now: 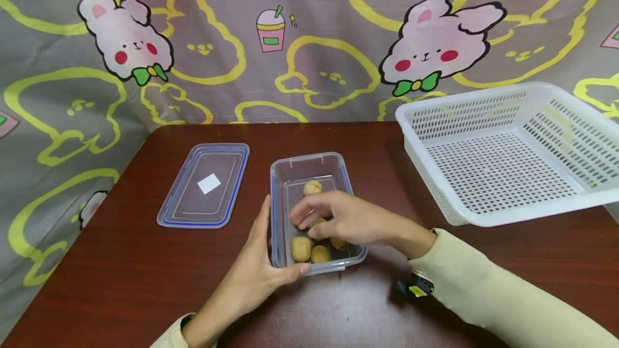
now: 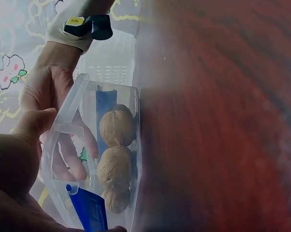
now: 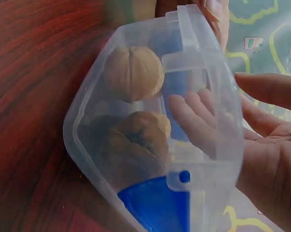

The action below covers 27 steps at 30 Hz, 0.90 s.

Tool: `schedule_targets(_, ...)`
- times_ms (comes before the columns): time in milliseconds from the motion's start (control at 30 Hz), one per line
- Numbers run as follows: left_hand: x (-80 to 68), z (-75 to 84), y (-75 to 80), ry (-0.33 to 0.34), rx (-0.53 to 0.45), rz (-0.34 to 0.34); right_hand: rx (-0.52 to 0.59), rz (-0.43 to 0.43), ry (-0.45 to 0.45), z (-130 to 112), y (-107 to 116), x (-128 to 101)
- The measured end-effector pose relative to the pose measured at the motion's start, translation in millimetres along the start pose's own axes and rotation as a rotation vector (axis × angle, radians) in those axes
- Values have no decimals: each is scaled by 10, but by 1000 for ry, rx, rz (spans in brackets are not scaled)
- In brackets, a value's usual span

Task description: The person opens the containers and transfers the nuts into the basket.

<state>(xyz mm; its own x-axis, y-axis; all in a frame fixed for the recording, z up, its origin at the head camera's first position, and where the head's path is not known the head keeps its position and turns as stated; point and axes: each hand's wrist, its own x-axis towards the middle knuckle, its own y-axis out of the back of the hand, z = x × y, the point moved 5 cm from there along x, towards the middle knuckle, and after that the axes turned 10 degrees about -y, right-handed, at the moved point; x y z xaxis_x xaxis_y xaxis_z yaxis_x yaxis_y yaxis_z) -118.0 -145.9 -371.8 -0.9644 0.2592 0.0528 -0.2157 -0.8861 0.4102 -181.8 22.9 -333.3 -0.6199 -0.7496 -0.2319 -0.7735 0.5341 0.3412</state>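
Observation:
A clear plastic food container stands near the table's middle with several walnuts inside. Most walnuts lie toward its near end; another walnut sits farther back. My left hand grips the container's near left corner, thumb over the rim and fingers along the side. Reaching over the right side, my right hand has its fingers inside, loosely bent above the walnuts. In the right wrist view that hand holds nothing, and its fingertips are apart from the closest walnut. Blue clips hang from the container.
The clear lid with a blue seal and a white label lies flat left of the container. A large white perforated basket occupies the right of the table. Behind the table hangs a patterned curtain.

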Motion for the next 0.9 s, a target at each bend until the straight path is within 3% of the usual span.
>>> schedule_targets(133, 1, 0, 8, 0, 2, -22, -19, 3, 0, 0, -49, 36)
schedule_targets(433, 23, -5, -5, -72, -53, -62, -60, -22, -50, 16, -144, 116)
schedule_targets(900, 22, -18, 11, -50, -61, -73, -75, -3, -69, 54, -222, 241)
